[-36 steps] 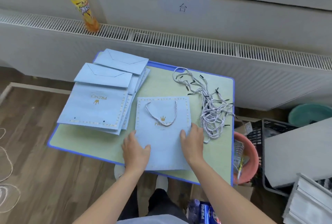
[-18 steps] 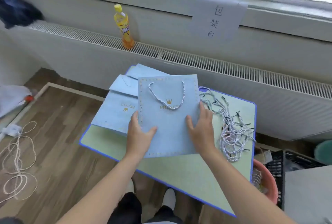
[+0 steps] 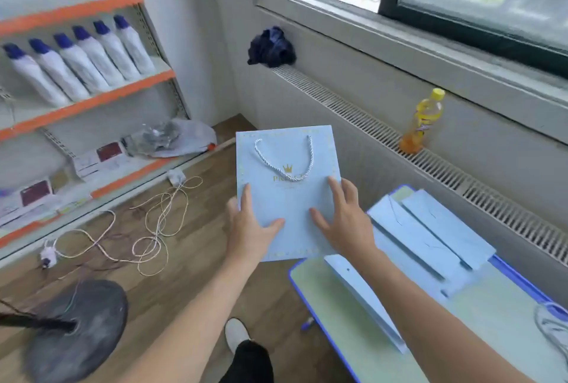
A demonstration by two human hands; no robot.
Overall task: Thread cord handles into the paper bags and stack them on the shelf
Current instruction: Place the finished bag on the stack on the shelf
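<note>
A light blue paper bag (image 3: 289, 207) with a gold crown logo and a threaded silver cord handle (image 3: 285, 161) hangs flat in the air, left of the table. My left hand (image 3: 246, 229) grips its lower left edge, thumb on top. My right hand (image 3: 344, 223) grips the lower right side, thumb and forefinger spread on the face. The orange-edged shelf (image 3: 92, 100) stands at the left. A stack of unthreaded blue bags (image 3: 424, 238) lies on the table (image 3: 368, 321). Loose silver cords (image 3: 553, 327) show at the right edge.
White bottles with blue caps (image 3: 80, 63) fill an upper shelf board. Tangled cables (image 3: 153, 223) and a grey round base (image 3: 76, 327) lie on the wooden floor. A yellow drink bottle (image 3: 421, 121) and a dark cloth (image 3: 272, 47) sit on the radiator cover.
Both hands have lifted the threaded bag off the table and carried it left. The view has swung left from the table to the shelf.
</note>
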